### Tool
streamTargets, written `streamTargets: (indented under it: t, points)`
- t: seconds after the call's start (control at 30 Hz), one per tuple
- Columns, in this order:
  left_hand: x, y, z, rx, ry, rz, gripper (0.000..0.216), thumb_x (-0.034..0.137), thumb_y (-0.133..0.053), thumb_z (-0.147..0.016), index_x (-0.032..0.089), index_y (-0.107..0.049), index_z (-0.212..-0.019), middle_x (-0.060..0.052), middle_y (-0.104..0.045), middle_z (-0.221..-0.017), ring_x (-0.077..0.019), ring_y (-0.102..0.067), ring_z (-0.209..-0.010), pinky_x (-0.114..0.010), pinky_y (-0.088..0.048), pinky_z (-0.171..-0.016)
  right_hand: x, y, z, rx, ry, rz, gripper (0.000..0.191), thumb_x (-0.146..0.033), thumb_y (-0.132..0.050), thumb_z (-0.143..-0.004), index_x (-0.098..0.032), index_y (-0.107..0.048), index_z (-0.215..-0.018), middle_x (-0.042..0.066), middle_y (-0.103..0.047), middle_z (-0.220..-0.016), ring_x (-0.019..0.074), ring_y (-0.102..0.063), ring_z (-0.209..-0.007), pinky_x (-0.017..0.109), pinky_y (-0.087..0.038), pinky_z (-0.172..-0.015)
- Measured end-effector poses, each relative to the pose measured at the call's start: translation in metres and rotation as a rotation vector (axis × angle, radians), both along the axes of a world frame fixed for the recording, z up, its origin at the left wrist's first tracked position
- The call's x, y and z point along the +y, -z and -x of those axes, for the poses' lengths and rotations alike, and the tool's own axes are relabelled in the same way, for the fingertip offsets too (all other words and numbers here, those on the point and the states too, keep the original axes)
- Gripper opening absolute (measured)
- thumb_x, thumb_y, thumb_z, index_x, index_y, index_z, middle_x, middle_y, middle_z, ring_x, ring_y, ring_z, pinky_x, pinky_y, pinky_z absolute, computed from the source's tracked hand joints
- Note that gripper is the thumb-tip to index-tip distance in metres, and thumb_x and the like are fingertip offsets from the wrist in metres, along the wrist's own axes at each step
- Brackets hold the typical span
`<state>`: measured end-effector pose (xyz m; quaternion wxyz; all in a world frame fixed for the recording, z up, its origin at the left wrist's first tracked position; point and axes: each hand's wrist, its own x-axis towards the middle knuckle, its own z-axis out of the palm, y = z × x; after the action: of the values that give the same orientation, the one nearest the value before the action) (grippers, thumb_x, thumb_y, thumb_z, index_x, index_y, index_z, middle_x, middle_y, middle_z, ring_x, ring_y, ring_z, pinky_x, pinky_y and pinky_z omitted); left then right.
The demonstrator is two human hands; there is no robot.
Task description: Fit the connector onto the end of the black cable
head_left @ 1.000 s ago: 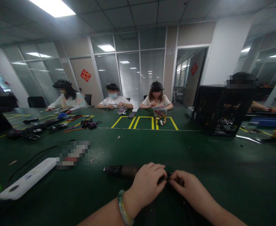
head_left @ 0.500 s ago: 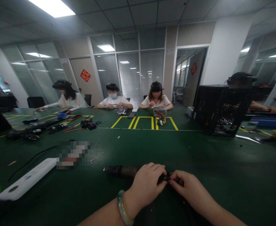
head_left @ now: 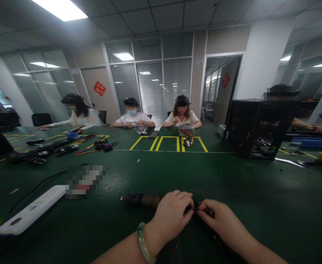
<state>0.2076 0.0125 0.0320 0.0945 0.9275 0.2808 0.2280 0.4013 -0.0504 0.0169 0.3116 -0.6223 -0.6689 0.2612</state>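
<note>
An electric screwdriver (head_left: 150, 201), dark with a brownish body and a metal tip pointing left, lies on the green table in front of me. My left hand (head_left: 173, 211), a jade-like bangle at its wrist, is closed over the screwdriver's rear part, covering much of it. Close by, my right hand (head_left: 214, 214) pinches something small and dark at the tool's rear end; the fingertips of both hands nearly meet there. What the right fingers hold is too dark and hidden to name. A dark, cord-like shape runs toward me below the right hand.
A long white object (head_left: 34, 209) lies at left with a black cord behind it. Bundled coloured cables (head_left: 102, 145) lie beyond. A black computer case (head_left: 257, 128) stands at right. Across the table people sit working, one behind a metal box with wires (head_left: 187, 131).
My hands stay almost in place; the right fingertips shift slightly at the tool's rear end. The screwdriver has not visibly moved.
</note>
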Motion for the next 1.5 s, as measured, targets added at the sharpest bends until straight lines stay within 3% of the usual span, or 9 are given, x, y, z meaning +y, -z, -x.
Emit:
streamTargets:
  t: [0.13,0.37,0.83,1.07,1.5]
  points:
    - [0.0005,-0.0020,0.0000,0.021,0.021,-0.004,0.007,0.020,-0.064,-0.086,0.022,-0.061,-0.092,0.002,-0.063,-0.116,-0.0186,-0.055,-0.102,-0.034,-0.041,-0.088,-0.0004,-0.0008,0.0002,0.002,0.001,0.005,0.012,-0.027,-0.058,-0.086,-0.023,-0.067,-0.080,-0.002,-0.069,-0.078,0.0159,-0.062,-0.071,0.023,-0.041,-0.063]
    - [0.0044,-0.0010,-0.0005,0.022,0.039,0.000,0.007,0.018,-0.064,-0.085,0.022,-0.062,-0.091,0.002,-0.066,-0.092,-0.0188,-0.054,-0.089,-0.032,-0.040,-0.078,-0.0014,-0.0035,0.0016,0.025,-0.009,0.014,0.012,-0.027,-0.057,-0.087,-0.023,-0.068,-0.082,-0.002,-0.070,-0.080,0.0161,-0.064,-0.073,0.022,-0.042,-0.063]
    - [0.0048,0.0001,0.0019,0.051,0.077,-0.020,0.008,0.017,-0.063,-0.084,0.021,-0.062,-0.091,0.000,-0.066,-0.093,-0.0190,-0.054,-0.093,-0.032,-0.041,-0.083,-0.0020,-0.0035,0.0032,0.025,-0.010,0.010,0.013,-0.026,-0.057,-0.087,-0.024,-0.069,-0.082,-0.002,-0.070,-0.079,0.0159,-0.063,-0.072,0.023,-0.041,-0.062]
    - [-0.0005,-0.0049,0.0020,0.071,0.050,-0.025,0.009,0.025,-0.064,-0.087,0.022,-0.062,-0.094,0.000,-0.065,-0.096,-0.0196,-0.054,-0.094,-0.032,-0.041,-0.082,-0.0020,-0.0035,0.0023,0.001,-0.009,0.011,0.013,-0.026,-0.057,-0.086,-0.023,-0.069,-0.081,-0.002,-0.070,-0.079,0.0161,-0.063,-0.072,0.023,-0.042,-0.063]
    - [-0.0029,-0.0034,0.0001,0.046,0.012,-0.014,0.011,0.020,-0.063,-0.085,0.021,-0.056,-0.093,0.000,-0.063,-0.099,-0.0201,-0.054,-0.093,-0.034,-0.041,-0.084,-0.0025,-0.0046,0.0021,0.000,-0.011,0.018,0.013,-0.026,-0.057,-0.087,-0.022,-0.067,-0.080,-0.002,-0.070,-0.078,0.0162,-0.063,-0.071,0.022,-0.042,-0.062]
